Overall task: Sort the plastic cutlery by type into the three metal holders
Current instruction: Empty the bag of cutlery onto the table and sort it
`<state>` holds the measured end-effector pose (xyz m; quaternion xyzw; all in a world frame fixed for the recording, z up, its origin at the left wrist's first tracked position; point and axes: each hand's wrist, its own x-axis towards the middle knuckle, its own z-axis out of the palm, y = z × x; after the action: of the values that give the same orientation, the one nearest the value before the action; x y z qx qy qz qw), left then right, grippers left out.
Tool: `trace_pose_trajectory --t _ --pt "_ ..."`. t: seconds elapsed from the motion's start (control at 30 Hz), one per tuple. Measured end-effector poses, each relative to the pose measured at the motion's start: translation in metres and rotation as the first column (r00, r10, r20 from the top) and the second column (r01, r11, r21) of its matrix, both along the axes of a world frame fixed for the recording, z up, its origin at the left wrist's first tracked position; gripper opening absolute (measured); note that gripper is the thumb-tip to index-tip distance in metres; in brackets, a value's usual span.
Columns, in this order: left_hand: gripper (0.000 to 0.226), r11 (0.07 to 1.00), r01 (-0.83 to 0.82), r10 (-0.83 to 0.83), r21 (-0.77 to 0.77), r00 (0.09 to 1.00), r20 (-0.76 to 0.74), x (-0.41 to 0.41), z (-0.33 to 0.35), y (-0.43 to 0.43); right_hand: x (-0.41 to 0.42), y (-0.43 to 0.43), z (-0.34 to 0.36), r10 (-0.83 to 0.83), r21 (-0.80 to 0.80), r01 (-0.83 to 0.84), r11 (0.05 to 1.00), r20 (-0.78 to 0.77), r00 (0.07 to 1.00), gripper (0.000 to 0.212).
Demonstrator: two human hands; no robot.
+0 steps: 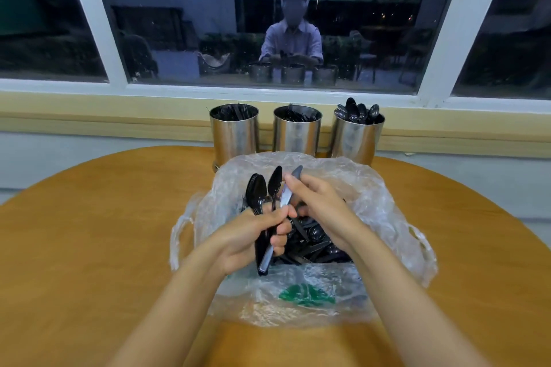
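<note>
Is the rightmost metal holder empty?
No, the rightmost metal holder has black spoons standing in it, their bowls sticking up above its rim.

Cutlery held above a plastic bag (372, 188) on the worktop (89, 232)
Spoons (259, 191) are gripped in the left hand (253, 235); a knife (286, 197) is pinched by the right hand (319, 199). Three metal holders (296, 134) are lined up beyond.
</note>
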<state>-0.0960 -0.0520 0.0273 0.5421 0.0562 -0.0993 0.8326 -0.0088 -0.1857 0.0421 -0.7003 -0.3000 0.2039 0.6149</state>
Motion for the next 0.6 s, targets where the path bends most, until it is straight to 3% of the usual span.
trace_pose_trajectory --t 0.1,0.23,0.33,0.4,0.5,0.6 --pt "0.015 0.996 0.038 -0.039 0.086 0.999 0.013 -0.009 0.008 -0.006 -0.009 0.000 0.010 0.111 -0.018 -0.111 0.994 0.001 0.994 0.043" --pt "0.046 0.961 0.100 -0.102 0.259 0.995 -0.005 -0.012 0.013 -0.012 -0.016 0.002 0.015 0.207 -0.108 -0.205 0.973 0.014 0.978 0.026" --pt "0.042 0.965 0.119 -0.111 0.233 0.993 -0.050 -0.008 0.013 -0.016 -0.016 0.005 0.013 0.163 -0.104 -0.163 0.981 -0.008 0.987 0.019" --pt "0.039 0.973 0.089 -0.078 0.214 0.995 -0.058 -0.002 0.010 -0.017 -0.015 0.005 0.013 0.120 -0.090 -0.120 0.989 -0.004 0.993 0.025" --pt "0.025 0.975 0.011 -0.004 0.222 0.999 -0.032 0.009 0.011 -0.020 -0.015 0.004 0.011 0.096 -0.014 -0.096 0.995 0.013 0.995 0.026" --pt "0.021 0.983 -0.013 0.019 0.183 0.999 -0.029 0.018 0.013 -0.018 -0.007 0.001 0.014 0.038 0.216 -0.015 0.976 -0.102 0.994 0.022"
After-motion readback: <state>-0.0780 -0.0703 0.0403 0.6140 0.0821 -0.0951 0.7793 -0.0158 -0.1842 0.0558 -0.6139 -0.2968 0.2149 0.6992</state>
